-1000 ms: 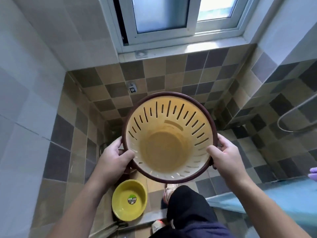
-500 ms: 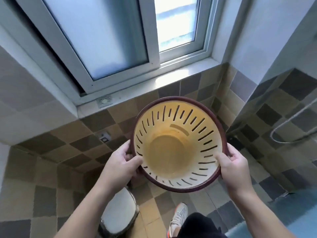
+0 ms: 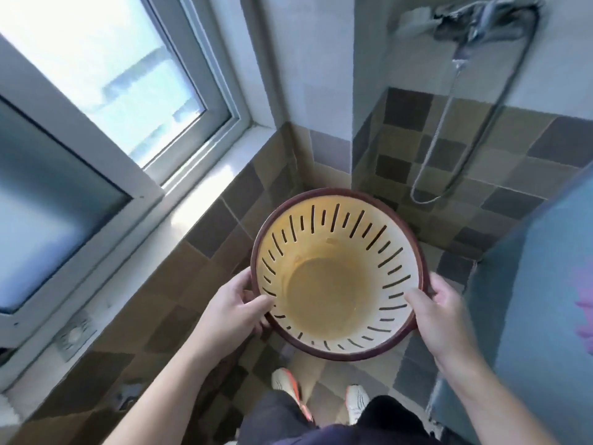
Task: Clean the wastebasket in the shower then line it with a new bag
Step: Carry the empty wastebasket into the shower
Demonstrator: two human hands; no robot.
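I hold the round wastebasket (image 3: 337, 277) in front of me over the tiled floor. It is cream inside with dark slits in its wall and a dark red rim, and I look straight down into its stained bottom; nothing lies in it. My left hand (image 3: 236, 311) grips the rim at the lower left, thumb inside the wall. My right hand (image 3: 439, 313) grips the rim at the right, thumb over the edge. No bag is in view.
A shower mixer (image 3: 481, 20) with a hanging hose (image 3: 449, 123) is on the wall at the upper right. A window (image 3: 96, 107) fills the left. A blue curtain (image 3: 539, 284) hangs at the right. My shoes (image 3: 321, 399) stand on the checkered floor below.
My view has swung to the right, from the window wall to the shower corner, so the shower mixer now shows. Both hands keep the same hold on the wastebasket's rim.
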